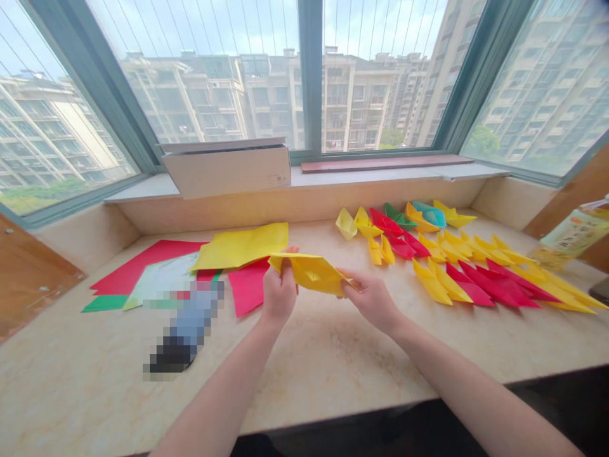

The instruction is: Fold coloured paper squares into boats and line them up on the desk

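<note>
already folded: paper boats [492,285] in yellow, red, green and blue stand in rows on the right half of the countertop [328,374]; by their look these are finished.
yellow folded paper [316,274]: held between both hands above the counter's middle, long, pointed at the right end, with a small raised peak at its centre; i judge it well along, perhaps lacking only some opening and shaping.
loose paper: a yellow sheet [238,246], red sheets [152,261], a pinkish-red piece [247,289] and a green sheet [107,303] lie flat on the left, apparently unused, so more folding seems possible.
left hand [280,292]: fingers clamped on the paper's left end, the hand turned upright, knuckles outward.
right hand [372,295]: thumb and fingertips pinched together on the right tip, wrist a little lower and farther right.
forearms: both reach in from the bottom edge and converge on the paper, the right one on a longer slant.
</note>
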`<state>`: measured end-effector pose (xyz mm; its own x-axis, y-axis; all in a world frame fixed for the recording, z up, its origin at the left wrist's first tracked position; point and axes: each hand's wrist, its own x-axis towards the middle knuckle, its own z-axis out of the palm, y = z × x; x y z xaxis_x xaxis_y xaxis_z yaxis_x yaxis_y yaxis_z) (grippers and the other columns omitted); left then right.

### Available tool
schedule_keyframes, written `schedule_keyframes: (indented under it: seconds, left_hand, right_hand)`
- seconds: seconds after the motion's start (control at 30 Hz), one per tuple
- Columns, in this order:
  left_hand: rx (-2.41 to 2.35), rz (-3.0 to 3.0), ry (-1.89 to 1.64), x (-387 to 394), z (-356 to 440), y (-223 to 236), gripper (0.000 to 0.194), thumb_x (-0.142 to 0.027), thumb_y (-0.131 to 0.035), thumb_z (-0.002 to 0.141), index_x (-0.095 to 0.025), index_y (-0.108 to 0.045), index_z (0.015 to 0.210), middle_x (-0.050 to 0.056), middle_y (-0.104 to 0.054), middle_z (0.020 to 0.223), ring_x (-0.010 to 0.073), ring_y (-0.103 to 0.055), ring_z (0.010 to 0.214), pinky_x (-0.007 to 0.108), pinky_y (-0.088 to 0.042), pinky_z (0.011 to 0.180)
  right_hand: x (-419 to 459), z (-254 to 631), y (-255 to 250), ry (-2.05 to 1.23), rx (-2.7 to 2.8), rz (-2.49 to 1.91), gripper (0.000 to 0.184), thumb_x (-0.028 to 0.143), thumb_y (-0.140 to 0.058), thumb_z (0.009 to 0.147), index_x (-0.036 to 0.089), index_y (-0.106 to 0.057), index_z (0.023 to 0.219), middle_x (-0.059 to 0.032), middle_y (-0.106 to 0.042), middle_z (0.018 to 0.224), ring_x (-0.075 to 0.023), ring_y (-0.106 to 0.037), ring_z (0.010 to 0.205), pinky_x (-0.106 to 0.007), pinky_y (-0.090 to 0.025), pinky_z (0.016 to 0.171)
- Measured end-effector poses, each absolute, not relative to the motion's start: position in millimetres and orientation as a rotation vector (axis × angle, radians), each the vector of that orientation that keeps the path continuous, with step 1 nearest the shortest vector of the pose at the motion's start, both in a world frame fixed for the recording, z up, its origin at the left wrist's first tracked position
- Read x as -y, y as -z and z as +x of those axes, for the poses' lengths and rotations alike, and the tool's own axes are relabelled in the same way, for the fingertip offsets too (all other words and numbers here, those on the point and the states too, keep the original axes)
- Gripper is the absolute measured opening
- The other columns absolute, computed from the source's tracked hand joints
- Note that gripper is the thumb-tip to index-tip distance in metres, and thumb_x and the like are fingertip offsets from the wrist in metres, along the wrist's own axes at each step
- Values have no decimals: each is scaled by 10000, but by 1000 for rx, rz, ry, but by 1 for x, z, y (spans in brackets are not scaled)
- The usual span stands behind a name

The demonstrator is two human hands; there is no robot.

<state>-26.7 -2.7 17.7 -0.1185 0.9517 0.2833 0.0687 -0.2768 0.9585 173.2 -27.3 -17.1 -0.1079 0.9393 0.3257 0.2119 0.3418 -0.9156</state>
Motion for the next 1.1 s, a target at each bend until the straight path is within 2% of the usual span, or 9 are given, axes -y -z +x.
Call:
schedule_keyframes:
  seconds: [0.1, 0.2, 0.3, 0.37, 0.53, 0.67, 0.87, 1.0, 1.1]
  left_hand:
    - [-1242, 1438, -1506, 2, -26, -18, 387, -407, -468, 965, -132, -648, 1170, 75, -694, 904, 87, -524, 477, 216, -445, 414]
    - [-1137, 1378, -1494, 3, -24, -19, 417, -439, -532, 933, -144, -621, 1214, 98, -692, 1019, 126, -608, 595, 242, -524, 477]
    - [-915, 1310, -1430, 6, -18, -19, 595, -460, -649, 864, -205, -489, 1377, 137, -601, 1304, 170, -678, 822, 299, -595, 655]
    - [-857, 1326, -1355, 10, -13, -18, 642, -460, -690, 838, -214, -472, 1389, 151, -552, 1382, 190, -675, 932, 324, -588, 761]
    - [-993, 1478, -1220, 13, -6, -10, 362, -472, -617, 883, -143, -669, 1027, 94, -711, 997, 227, -657, 944, 292, -521, 785]
    - [-1108, 1576, -1065, 14, -4, -2, 364, -455, -502, 940, -151, -664, 822, 55, -683, 802, 200, -622, 755, 283, -473, 673]
    - [-1104, 1571, -965, 20, 3, 1, 303, -432, -531, 917, -161, -660, 873, 47, -676, 820, 208, -623, 780, 279, -470, 673]
    - [-1028, 1451, -989, 23, 5, -4, 303, -430, -563, 905, -164, -644, 1027, 76, -707, 1014, 233, -650, 944, 306, -500, 809]
    - [-958, 1398, -1006, 24, 6, -4, 316, -400, -527, 935, -174, -618, 1136, 91, -691, 1156, 245, -633, 1075, 337, -482, 927]
  right_hand:
    - [29, 170, 14, -1046, 1554, -1050, 366, 249, -565, 880, 167, -697, 1212, -49, -758, 900, -193, -729, 695, -321, -611, 649]
    - [29, 170, 9, -1095, 1500, -1074, 316, 267, -549, 898, 149, -706, 1145, -58, -748, 885, -194, -738, 684, -312, -619, 636]
    - [28, 167, 7, -1140, 1357, -1071, 290, 280, -549, 905, 153, -667, 1139, -83, -737, 996, -204, -756, 721, -327, -639, 658]
    - [30, 163, 8, -1141, 1323, -1050, 309, 296, -564, 907, 168, -618, 1183, -91, -729, 1049, -208, -760, 743, -349, -647, 687]
    - [37, 160, 11, -922, 1570, -1117, 224, 314, -583, 917, 189, -636, 1095, -58, -742, 928, -218, -743, 796, -320, -611, 677]
    - [37, 166, 5, -779, 1651, -1207, 203, 327, -532, 946, 187, -676, 974, -40, -731, 847, -199, -710, 742, -273, -541, 631]
    - [32, 171, 7, -648, 1704, -1399, 273, 235, -483, 900, 166, -594, 659, -4, -609, 591, -145, -555, 523, -233, -335, 459]
    - [34, 169, 4, -614, 1705, -1435, 264, 214, -509, 874, 176, -546, 615, 10, -576, 551, -131, -525, 490, -235, -298, 452]
    - [36, 169, -2, -650, 1711, -1361, 323, 337, -516, 932, 179, -564, 655, 10, -593, 584, -133, -536, 521, -238, -330, 477]
